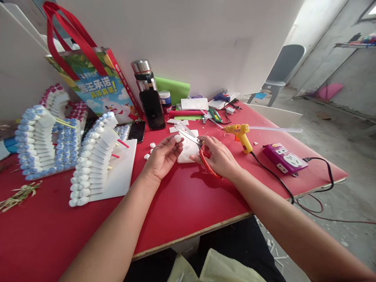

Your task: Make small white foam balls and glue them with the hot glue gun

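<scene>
Between its thumb and fingers, my left hand (164, 154) pinches a small white rosette (178, 138) that looks like rolled paper. My right hand (219, 154) grips orange-handled scissors (209, 162), whose blades (188, 136) are parted and point toward the rosette. Under the blades lies a stack of white sheets (189, 147). A few more white rosettes (147, 156) rest on the table left of my left hand. Farther left stands a curved white model (88, 168) edged with rows of white rosettes, on a white board (125, 172).
A yellow glue gun (241, 137) stands right of my hands, its cord running past a purple power socket (284, 158). Behind are a phone (152, 109), a steel flask (142, 74) and a printed bag (100, 90). A blue-and-white model (29, 141) stands far left on the red table (176, 219).
</scene>
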